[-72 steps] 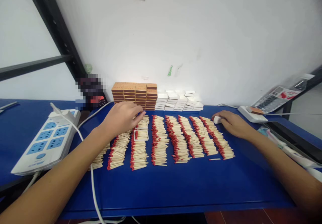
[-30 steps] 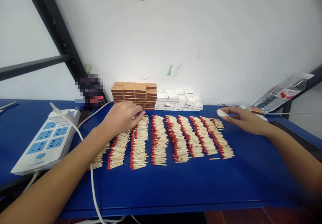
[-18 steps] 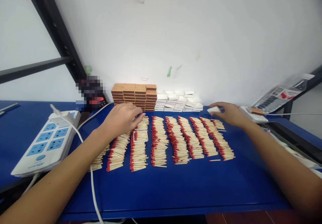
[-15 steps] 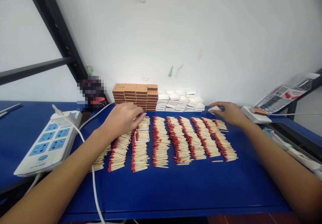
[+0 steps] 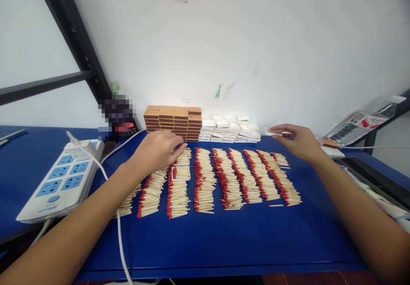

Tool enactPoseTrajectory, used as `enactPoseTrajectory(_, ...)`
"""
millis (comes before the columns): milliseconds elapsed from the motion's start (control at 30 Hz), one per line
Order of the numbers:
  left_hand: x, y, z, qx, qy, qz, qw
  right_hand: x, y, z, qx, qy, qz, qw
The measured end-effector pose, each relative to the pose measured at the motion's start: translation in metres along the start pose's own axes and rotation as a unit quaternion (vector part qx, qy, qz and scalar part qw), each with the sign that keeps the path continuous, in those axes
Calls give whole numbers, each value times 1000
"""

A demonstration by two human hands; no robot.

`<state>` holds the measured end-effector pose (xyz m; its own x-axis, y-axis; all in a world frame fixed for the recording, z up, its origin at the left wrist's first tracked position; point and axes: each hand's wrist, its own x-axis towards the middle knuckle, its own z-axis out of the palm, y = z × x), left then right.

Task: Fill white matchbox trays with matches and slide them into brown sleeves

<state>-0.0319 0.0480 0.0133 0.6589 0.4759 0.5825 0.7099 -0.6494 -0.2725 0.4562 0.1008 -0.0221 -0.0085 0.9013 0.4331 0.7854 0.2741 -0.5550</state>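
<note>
My right hand (image 5: pixel 297 140) is raised beside the white stack, its fingers and thumb closed on a small white matchbox tray (image 5: pixel 268 132). My left hand (image 5: pixel 160 150) hovers over the rows on the left with fingers curled together; whatever lies between its fingertips is hidden. Just below that hand, a white tray filled with matches (image 5: pixel 181 173) lies on a row of red-headed matches (image 5: pixel 178 199). Another filled tray (image 5: pixel 182 161) sits right behind it, partly covered by the hand. More match rows (image 5: pixel 205 182) run side by side toward the right.
Brown matchboxes (image 5: pixel 173 120) are stacked against the wall, with a pile of white trays (image 5: pixel 221 131) beside them. A white power strip (image 5: pixel 60 182) and its cable (image 5: pixel 120 238) lie left. At right are a plastic bag (image 5: pixel 365 120) and a dark flat object (image 5: pixel 374 174).
My right hand has lifted slightly and shifted a little to the right, and the white tray in it has tilted to a thinner view. My left hand has hardly moved.
</note>
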Motion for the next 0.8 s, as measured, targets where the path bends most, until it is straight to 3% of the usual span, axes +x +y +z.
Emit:
enactPoseTrajectory(367, -1, -1, 0, -10, -3, -6, 1000, 17, -17, 24, -81, 6, -94, 992)
enactPoseTrajectory(633, -1, -1, -1, -7, -15, -14, 1000, 22, -20, 29, -82, -16, -86, 993)
enactPoseTrajectory(800, 0, -1, -2, -3, -12, -14, 1000, 8, -48, 22, -119, 62, -138, 981)
